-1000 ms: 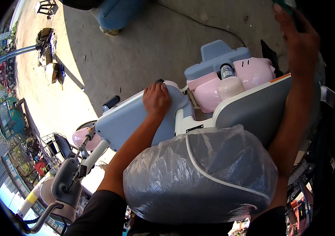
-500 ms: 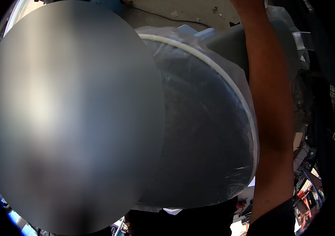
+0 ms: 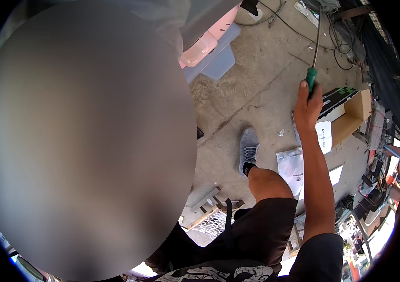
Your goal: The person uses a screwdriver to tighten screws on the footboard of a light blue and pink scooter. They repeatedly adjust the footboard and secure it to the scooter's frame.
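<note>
1. A big grey blurred oval (image 3: 85, 141) fills everything to the left of your grip; nothing behind it can be made out, and your left hand does not show anywhere.
2. The concrete floor (image 3: 256, 80) spreads out beyond and below your raised right hand, cracked and stained.
3. Pink and pale blue plastic parts (image 3: 209, 49) lie on the floor up and to the left of your grip, well apart from it.
4. An open cardboard box (image 3: 350, 115) sits just to the right of your grip, with a black-and-white carton inside it.
5. A white plastic packet (image 3: 291, 167) lies on the floor below your grip, close beside your forearm.
6. Your grey shoe (image 3: 248, 148) stands down and to the left of the grip, on the concrete.
7. Your right hand (image 3: 307, 107) is closed around the green handle of the screwdriver (image 3: 312, 77), fingers wrapped tight.
8. The screwdriver's thin dark shaft runs straight up from your fist, away from you, its tip near the cables (image 3: 336, 28) at the far edge.
</note>
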`<action>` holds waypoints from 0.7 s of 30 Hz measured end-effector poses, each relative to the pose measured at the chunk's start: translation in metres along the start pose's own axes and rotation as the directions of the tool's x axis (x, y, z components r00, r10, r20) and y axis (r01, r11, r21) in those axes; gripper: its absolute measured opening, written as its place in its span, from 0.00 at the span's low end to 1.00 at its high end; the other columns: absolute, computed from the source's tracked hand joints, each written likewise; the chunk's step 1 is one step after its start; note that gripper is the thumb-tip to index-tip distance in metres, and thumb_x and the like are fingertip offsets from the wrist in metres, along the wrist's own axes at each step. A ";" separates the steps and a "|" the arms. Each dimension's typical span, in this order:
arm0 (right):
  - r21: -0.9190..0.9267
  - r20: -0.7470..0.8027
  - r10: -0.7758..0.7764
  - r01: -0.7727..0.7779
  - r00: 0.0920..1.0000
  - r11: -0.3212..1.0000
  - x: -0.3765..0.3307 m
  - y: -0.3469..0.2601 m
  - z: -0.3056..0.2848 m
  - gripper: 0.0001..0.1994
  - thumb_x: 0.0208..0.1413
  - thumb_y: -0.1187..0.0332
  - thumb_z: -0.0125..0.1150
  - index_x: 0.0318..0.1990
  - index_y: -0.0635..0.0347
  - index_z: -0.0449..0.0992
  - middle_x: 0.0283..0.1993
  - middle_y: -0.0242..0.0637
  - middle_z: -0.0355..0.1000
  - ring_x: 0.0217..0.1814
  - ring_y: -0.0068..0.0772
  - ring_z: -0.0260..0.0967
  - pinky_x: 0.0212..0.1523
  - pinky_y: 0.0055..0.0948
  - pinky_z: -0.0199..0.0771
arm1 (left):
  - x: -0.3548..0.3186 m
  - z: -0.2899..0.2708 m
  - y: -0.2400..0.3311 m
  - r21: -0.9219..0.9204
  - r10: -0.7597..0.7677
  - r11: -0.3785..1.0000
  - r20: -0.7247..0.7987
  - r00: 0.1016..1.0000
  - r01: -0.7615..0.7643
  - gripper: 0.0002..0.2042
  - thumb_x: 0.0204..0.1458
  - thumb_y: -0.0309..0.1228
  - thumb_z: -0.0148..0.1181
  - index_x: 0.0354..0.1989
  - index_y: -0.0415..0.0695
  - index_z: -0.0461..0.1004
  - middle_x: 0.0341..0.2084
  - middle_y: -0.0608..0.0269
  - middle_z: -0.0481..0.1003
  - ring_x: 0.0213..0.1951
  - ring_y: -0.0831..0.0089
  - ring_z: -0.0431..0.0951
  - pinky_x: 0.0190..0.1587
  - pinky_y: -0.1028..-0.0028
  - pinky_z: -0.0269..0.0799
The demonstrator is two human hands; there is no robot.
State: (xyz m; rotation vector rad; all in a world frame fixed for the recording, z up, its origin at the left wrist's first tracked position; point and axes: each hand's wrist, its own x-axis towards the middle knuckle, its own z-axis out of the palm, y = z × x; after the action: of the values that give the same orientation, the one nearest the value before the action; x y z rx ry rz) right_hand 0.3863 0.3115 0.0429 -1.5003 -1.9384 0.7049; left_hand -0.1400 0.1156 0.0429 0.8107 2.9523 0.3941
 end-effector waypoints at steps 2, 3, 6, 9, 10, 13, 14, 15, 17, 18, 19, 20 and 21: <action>-0.272 0.142 0.119 -0.077 0.983 0.959 -0.066 0.065 0.006 0.18 0.69 0.56 0.55 0.44 0.68 0.72 0.30 0.56 0.72 0.32 0.58 0.72 0.36 0.50 0.70 | 0.002 0.004 0.006 0.005 0.013 1.000 -0.002 1.000 -0.013 0.19 0.63 0.45 0.50 0.45 0.45 0.82 0.43 0.50 0.82 0.48 0.51 0.80 0.53 0.57 0.73; -0.367 0.206 0.203 -0.117 0.957 0.923 -0.101 0.103 0.011 0.18 0.69 0.56 0.55 0.45 0.67 0.71 0.33 0.59 0.74 0.36 0.62 0.74 0.38 0.54 0.71 | 0.002 0.003 0.008 -0.001 0.020 1.000 -0.002 1.000 -0.020 0.19 0.62 0.45 0.50 0.46 0.45 0.82 0.43 0.50 0.82 0.48 0.51 0.80 0.53 0.57 0.73; -0.532 0.281 0.473 -0.275 0.835 0.801 -0.189 0.191 0.021 0.19 0.67 0.55 0.55 0.46 0.67 0.69 0.40 0.63 0.76 0.41 0.69 0.75 0.44 0.61 0.71 | 0.004 0.009 0.008 -0.005 0.027 1.000 -0.014 1.000 -0.027 0.20 0.62 0.46 0.50 0.46 0.45 0.82 0.44 0.49 0.81 0.49 0.50 0.80 0.53 0.56 0.73; -0.601 0.245 0.534 -0.305 0.809 0.739 -0.244 0.233 0.022 0.19 0.67 0.56 0.56 0.45 0.67 0.71 0.40 0.63 0.75 0.43 0.70 0.74 0.47 0.60 0.71 | 0.001 0.005 0.006 0.002 0.031 1.000 -0.030 0.999 -0.031 0.20 0.62 0.47 0.50 0.46 0.45 0.82 0.44 0.48 0.81 0.49 0.49 0.80 0.54 0.56 0.73; -0.614 0.248 0.561 -0.320 0.789 0.721 -0.256 0.245 0.020 0.19 0.67 0.56 0.57 0.47 0.68 0.70 0.44 0.64 0.75 0.45 0.69 0.74 0.48 0.59 0.72 | 0.001 0.004 0.006 0.006 0.032 0.999 -0.035 0.999 -0.032 0.21 0.62 0.47 0.50 0.47 0.45 0.82 0.44 0.48 0.81 0.50 0.49 0.80 0.54 0.56 0.73; -0.730 0.182 0.482 -0.210 0.857 0.650 -0.310 0.256 0.006 0.22 0.62 0.58 0.62 0.52 0.70 0.70 0.49 0.61 0.75 0.49 0.64 0.74 0.52 0.52 0.73 | 0.002 0.012 0.012 0.001 0.053 0.999 -0.034 0.998 -0.053 0.21 0.62 0.48 0.50 0.47 0.45 0.82 0.45 0.47 0.81 0.50 0.49 0.79 0.54 0.55 0.72; -0.770 0.158 0.415 -0.151 0.896 0.619 -0.326 0.256 0.003 0.23 0.60 0.60 0.64 0.54 0.70 0.70 0.49 0.59 0.75 0.50 0.62 0.74 0.53 0.50 0.74 | 0.000 0.006 0.013 0.004 0.055 0.998 -0.043 0.998 -0.055 0.22 0.62 0.48 0.50 0.47 0.45 0.82 0.45 0.47 0.81 0.50 0.48 0.79 0.54 0.55 0.72; -0.803 0.127 0.386 -0.134 0.914 0.581 -0.344 0.256 -0.004 0.23 0.60 0.60 0.64 0.54 0.70 0.70 0.49 0.59 0.75 0.50 0.61 0.74 0.53 0.49 0.74 | 0.003 0.014 0.018 -0.009 0.067 0.998 -0.033 0.997 -0.067 0.22 0.62 0.49 0.50 0.47 0.45 0.82 0.45 0.46 0.81 0.51 0.48 0.79 0.54 0.55 0.72; -0.804 0.154 0.376 -0.105 0.914 0.585 -0.361 0.256 0.002 0.23 0.60 0.60 0.64 0.53 0.70 0.71 0.48 0.59 0.75 0.49 0.60 0.74 0.52 0.49 0.74 | -0.002 0.002 0.011 0.006 0.053 0.999 -0.050 0.997 -0.053 0.22 0.62 0.49 0.50 0.48 0.45 0.82 0.46 0.46 0.81 0.51 0.48 0.79 0.55 0.55 0.72; -0.805 0.161 0.398 -0.113 0.903 0.583 -0.367 0.257 0.007 0.22 0.60 0.60 0.64 0.53 0.70 0.71 0.48 0.58 0.75 0.49 0.60 0.74 0.51 0.49 0.74 | -0.002 0.005 0.011 0.001 0.054 0.999 -0.048 0.997 -0.054 0.22 0.62 0.49 0.50 0.48 0.45 0.82 0.46 0.46 0.80 0.51 0.48 0.79 0.55 0.55 0.72; -0.805 0.164 0.418 -0.123 0.894 0.580 -0.372 0.259 0.010 0.22 0.60 0.60 0.64 0.53 0.70 0.71 0.48 0.58 0.75 0.48 0.59 0.74 0.51 0.48 0.74 | -0.001 0.006 0.011 0.000 0.057 0.998 -0.045 0.997 -0.058 0.23 0.61 0.50 0.50 0.48 0.45 0.82 0.46 0.45 0.80 0.52 0.47 0.79 0.55 0.55 0.72; -0.807 0.170 0.434 -0.128 0.885 0.577 -0.376 0.260 0.010 0.22 0.60 0.60 0.64 0.53 0.70 0.71 0.47 0.58 0.75 0.48 0.59 0.74 0.51 0.48 0.74 | -0.001 0.011 0.013 -0.004 0.060 0.998 -0.040 0.997 -0.060 0.23 0.61 0.50 0.50 0.48 0.45 0.82 0.46 0.45 0.80 0.52 0.47 0.79 0.55 0.54 0.72; -0.807 0.174 0.453 -0.137 0.874 0.574 -0.381 0.262 0.015 0.22 0.60 0.60 0.64 0.53 0.70 0.72 0.47 0.57 0.75 0.48 0.58 0.74 0.50 0.48 0.74 | 0.000 0.010 0.013 -0.005 0.067 0.998 -0.038 0.997 -0.067 0.23 0.61 0.50 0.50 0.48 0.45 0.82 0.46 0.45 0.80 0.52 0.47 0.79 0.55 0.54 0.72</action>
State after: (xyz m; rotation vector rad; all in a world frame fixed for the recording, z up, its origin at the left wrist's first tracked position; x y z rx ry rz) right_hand 0.6245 0.0001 -0.2024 -2.4280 -2.4786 0.2495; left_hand -0.1320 0.1286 0.0362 0.9135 2.9632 0.4276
